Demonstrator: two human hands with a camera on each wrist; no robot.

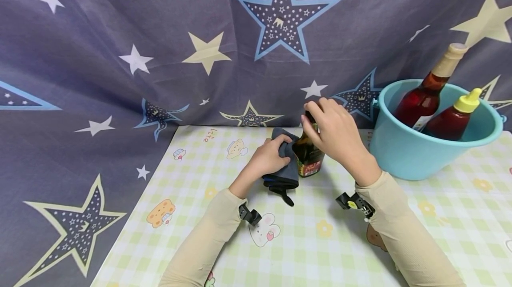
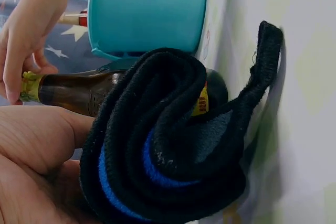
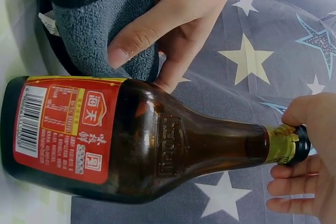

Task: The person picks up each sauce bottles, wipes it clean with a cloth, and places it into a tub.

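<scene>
Near the back of the table stands a brown glass soy sauce bottle (image 1: 310, 156), upright, with a red label (image 3: 63, 129) and a dark cap (image 3: 302, 144). My right hand (image 1: 338, 133) pinches the bottle at its cap and upper neck, thumb on one side and fingers on the other. Just left of the bottle, my left hand (image 1: 270, 158) grips a folded grey towel (image 1: 288, 169) with black edging, blue inner layers (image 2: 157, 169) and a hanging loop (image 2: 265, 59). The towel is right against or very close to the bottle; contact cannot be told for certain.
At the right stands a light blue bucket (image 1: 408, 153) holding a tall red-brown bottle (image 1: 418, 100) and a yellow-capped squeeze bottle (image 1: 450, 120). A star-patterned curtain (image 1: 192, 11) hangs behind the table. A checked cloth (image 1: 304, 256) covers the tabletop.
</scene>
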